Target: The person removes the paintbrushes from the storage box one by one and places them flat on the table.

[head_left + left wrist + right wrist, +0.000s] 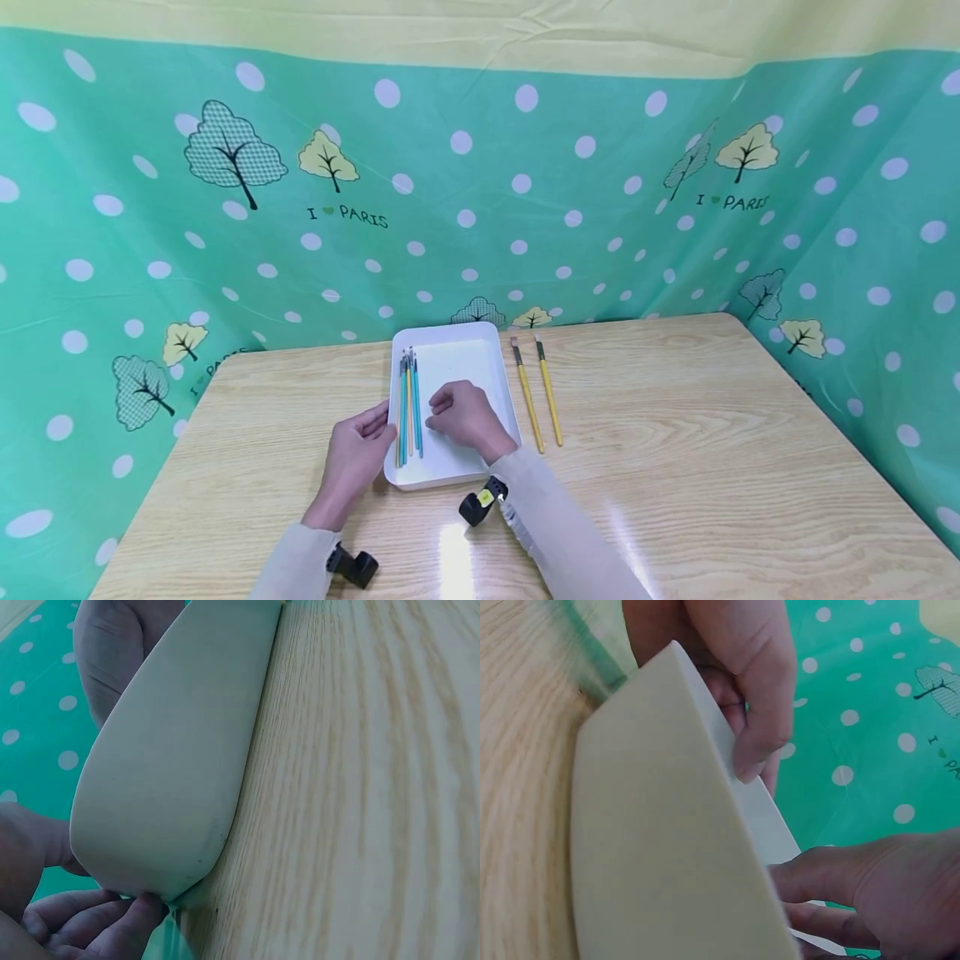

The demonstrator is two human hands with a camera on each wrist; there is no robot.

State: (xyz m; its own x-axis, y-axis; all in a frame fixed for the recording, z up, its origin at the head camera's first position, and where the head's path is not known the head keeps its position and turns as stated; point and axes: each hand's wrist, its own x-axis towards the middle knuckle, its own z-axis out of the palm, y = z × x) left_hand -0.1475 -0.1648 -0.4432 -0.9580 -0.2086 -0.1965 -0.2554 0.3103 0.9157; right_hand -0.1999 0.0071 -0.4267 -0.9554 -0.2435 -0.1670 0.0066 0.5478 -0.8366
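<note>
A white tray [459, 354] lies on the table. Along its left side lie several thin paintbrushes [416, 408], with blue and orange handles, bristles toward the back. My left hand [352, 457] holds the tray's left wall, thumb over the rim and fingers outside, near those brushes. In the left wrist view, fingertips of the left hand [90, 922] meet the tray's outer wall [165, 765]. My right hand [467, 414] is over the tray's middle, right of the brushes, fingers loosely bent with nothing seen between them. The right wrist view has the tray wall [652, 817] hiding its fingertips.
Two paintbrushes with yellow handles, one [529, 404] nearer the tray and one [551, 396] farther right, lie on the wooden table [697, 442]. A green dotted cloth [555, 192] hangs behind the table and along its sides.
</note>
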